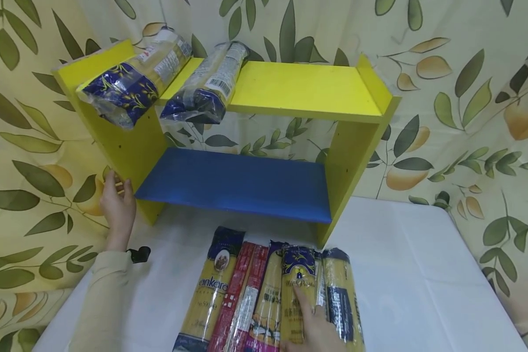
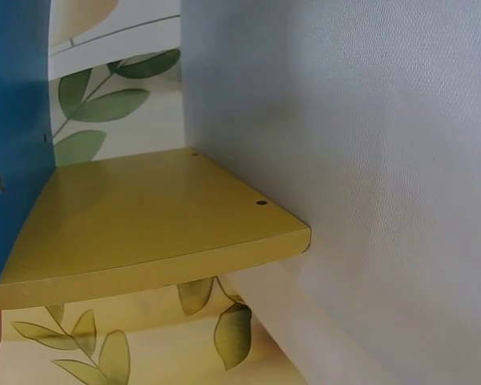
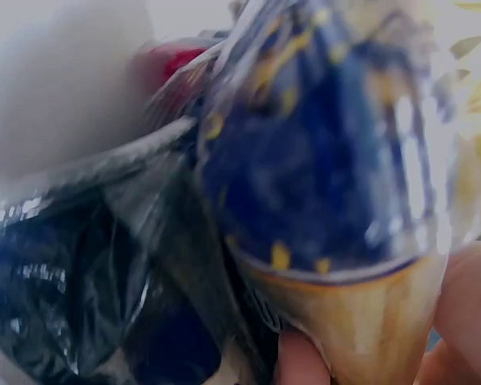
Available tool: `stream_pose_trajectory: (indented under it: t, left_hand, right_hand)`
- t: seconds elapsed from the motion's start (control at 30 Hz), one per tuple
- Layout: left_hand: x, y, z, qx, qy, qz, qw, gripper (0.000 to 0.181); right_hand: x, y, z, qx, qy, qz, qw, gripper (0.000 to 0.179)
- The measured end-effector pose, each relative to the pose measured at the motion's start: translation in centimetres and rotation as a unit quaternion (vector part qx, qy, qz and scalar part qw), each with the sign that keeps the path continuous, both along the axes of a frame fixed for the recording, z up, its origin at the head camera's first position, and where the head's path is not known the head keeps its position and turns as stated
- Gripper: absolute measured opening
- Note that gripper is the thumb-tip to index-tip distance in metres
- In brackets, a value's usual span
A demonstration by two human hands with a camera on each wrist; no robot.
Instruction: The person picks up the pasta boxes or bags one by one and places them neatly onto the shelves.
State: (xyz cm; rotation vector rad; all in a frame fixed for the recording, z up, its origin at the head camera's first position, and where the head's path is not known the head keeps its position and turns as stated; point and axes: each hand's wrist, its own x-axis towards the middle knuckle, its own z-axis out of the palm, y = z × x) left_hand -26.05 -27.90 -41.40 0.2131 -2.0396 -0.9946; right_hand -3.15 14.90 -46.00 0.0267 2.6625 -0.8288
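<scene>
White table lies beneath the work, and its cloth-like top could let the shelf skid if a knock reached one side. The shelf stands upright with yellow sides, its blue board low, its yellow board high.

On the yellow board lie a left pack, slanting, and a right pack. Both jut over the front edge, so a jolt to the shelf could tip them off, the slanting one likeliest.

On the table, just in front of the shelf, lie in a row an Ankara pack at the left, a red pack beside it and, at the right, an end pack. Near that end is the held pack, crowded by its neighbours; drawn out quickly, it could drag them askew or snag and tear.

The left hand is at the outer face of the shelf's left side, fingers loosely bent; whether they grip, I cannot tell. Too light a touch would leave the shelf free to shift. The right hand is partly closed, fingers on both sides of the held pack and the index finger along its top; a slack hold could let the pack slip, and a hard squeeze could crack what is inside
</scene>
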Motion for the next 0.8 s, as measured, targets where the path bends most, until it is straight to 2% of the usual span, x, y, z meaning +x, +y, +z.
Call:
stream_pose_trajectory:
  t: [0.13,0.23,0.4,0.63,0.8]
  left_hand:
    - [0.0,0.1,0.3,0.001,-0.004,0.003,1.0,0.029]
    - [0.1,0.1,0.4,0.002,-0.011,0.01,0.9999,0.028]
    - [0.0,0.1,0.3,0.002,-0.02,0.015,0.9997,0.03]
    - [0.0,0.1,0.3,0.014,-0.02,0.014,0.9996,0.032]
    - [0.1,0.0,0.3,0.006,-0.021,0.012,0.9997,0.031]
  right_hand:
    - [-0.1,0.3,-0.2,-0.029,-0.003,0.004,0.9996,0.106]
    - [-0.2,0.9,-0.3,-0.072,-0.005,0.007,0.9974,0.087]
    - [0.0,1.6,-0.7,-0.153,0.0,0.005,0.9881,0.061]
    - [0.4,1.1,-0.2,-0.194,0.082,-0.057,0.9759,0.053]
    - [0.6,0.8,0.3,-0.204,0.116,-0.087,0.9681,0.049]
